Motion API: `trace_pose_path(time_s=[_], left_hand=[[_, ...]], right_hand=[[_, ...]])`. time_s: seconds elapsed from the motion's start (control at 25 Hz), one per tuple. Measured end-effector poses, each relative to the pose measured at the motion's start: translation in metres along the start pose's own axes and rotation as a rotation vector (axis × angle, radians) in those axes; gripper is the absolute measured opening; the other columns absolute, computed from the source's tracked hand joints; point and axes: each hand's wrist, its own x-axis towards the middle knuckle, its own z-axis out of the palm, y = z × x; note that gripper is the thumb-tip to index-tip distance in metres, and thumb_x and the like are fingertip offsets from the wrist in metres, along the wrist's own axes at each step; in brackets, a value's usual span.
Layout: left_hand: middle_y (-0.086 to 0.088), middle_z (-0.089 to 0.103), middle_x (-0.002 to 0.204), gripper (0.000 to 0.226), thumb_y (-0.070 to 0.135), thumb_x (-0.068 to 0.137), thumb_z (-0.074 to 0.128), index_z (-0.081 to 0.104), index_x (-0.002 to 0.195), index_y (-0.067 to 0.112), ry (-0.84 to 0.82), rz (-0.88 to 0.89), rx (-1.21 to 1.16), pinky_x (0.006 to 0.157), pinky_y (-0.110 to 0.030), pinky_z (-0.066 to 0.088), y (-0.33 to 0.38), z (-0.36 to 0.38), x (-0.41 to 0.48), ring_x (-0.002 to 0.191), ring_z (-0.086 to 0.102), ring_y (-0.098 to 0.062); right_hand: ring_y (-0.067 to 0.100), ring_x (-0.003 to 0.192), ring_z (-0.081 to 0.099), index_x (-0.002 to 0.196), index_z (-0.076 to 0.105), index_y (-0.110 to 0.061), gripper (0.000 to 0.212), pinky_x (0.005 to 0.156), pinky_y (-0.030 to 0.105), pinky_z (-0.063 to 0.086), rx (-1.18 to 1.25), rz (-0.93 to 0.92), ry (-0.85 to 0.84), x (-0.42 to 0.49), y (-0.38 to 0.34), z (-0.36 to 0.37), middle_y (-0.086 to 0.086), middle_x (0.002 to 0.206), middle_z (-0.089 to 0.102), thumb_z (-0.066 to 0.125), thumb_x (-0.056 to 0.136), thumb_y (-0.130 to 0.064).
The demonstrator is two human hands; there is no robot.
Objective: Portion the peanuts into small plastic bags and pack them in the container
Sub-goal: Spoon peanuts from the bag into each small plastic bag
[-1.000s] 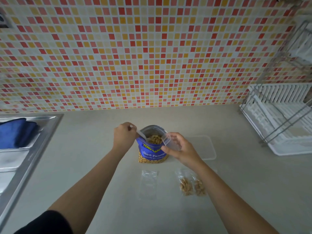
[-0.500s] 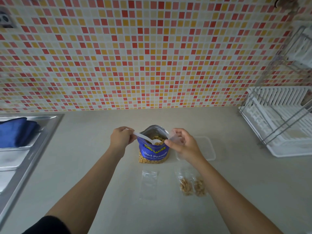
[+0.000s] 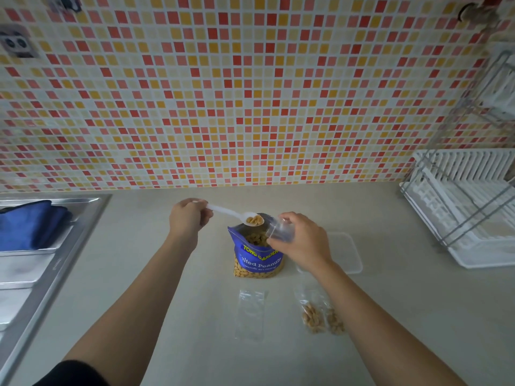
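Observation:
A blue salted-peanut pouch [image 3: 257, 259] stands open in the middle of the counter. My left hand [image 3: 188, 220] grips the handle of a white plastic spoon [image 3: 237, 215] whose bowl, loaded with peanuts, hovers over the pouch mouth. My right hand [image 3: 302, 240] holds a small clear plastic bag [image 3: 280, 232] open just right of the spoon bowl. An empty clear bag [image 3: 250, 313] lies flat in front of the pouch. Two filled small bags of peanuts [image 3: 320, 319] lie to its right. The clear container [image 3: 349, 254] sits behind my right wrist, partly hidden.
A steel sink drainboard [image 3: 33, 274] with a blue cloth [image 3: 30, 224] lies at the left. A white dish rack [image 3: 471, 213] with metal wire frame stands at the right. The mosaic tile wall [image 3: 250, 93] rises behind the counter.
The left hand has lifted the spoon out of the pouch with a load of peanuts. The right hand has brought the small bag closer to the spoon bowl.

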Motion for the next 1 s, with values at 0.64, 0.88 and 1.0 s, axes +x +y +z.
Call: trace_pose_path(time_s=[0.64, 0.88, 1.0], left_hand=[[-0.009, 0.068, 0.07, 0.014, 0.011, 0.089, 0.05, 0.063, 0.088, 0.01, -0.15, 0.735, 0.685, 0.067, -0.035, 0.054, 0.015, 0.007, -0.04, 0.062, 0.064, -0.02], [-0.016, 0.069, 0.072, 0.025, 0.012, 0.087, 0.045, 0.067, 0.084, 0.003, -0.08, 0.393, 0.747, 0.065, -0.037, 0.056, -0.028, 0.037, -0.034, 0.069, 0.065, -0.03], [-0.007, 0.067, 0.057, 0.024, 0.009, 0.086, 0.047, 0.066, 0.072, 0.007, -0.091, 0.178, 0.559, 0.065, -0.034, 0.055, -0.027, 0.045, -0.036, 0.061, 0.064, -0.023]], right_hand=[[0.007, 0.095, 0.06, 0.102, 0.054, -0.038, 0.043, 0.082, 0.027, 0.05, 0.768, 0.232, 0.042, -0.008, 0.005, 0.018, -0.014, 0.101, 0.06, 0.078, 0.067, -0.042], [0.008, 0.1, 0.059, 0.108, 0.052, -0.032, 0.045, 0.075, 0.021, 0.048, 0.74, 0.267, -0.132, -0.011, 0.018, 0.013, -0.016, 0.102, 0.061, 0.074, 0.071, -0.044], [0.006, 0.099, 0.06, 0.11, 0.053, -0.031, 0.047, 0.073, 0.018, 0.046, 0.747, 0.274, -0.164, -0.01, 0.021, 0.012, -0.014, 0.105, 0.062, 0.074, 0.071, -0.045]])
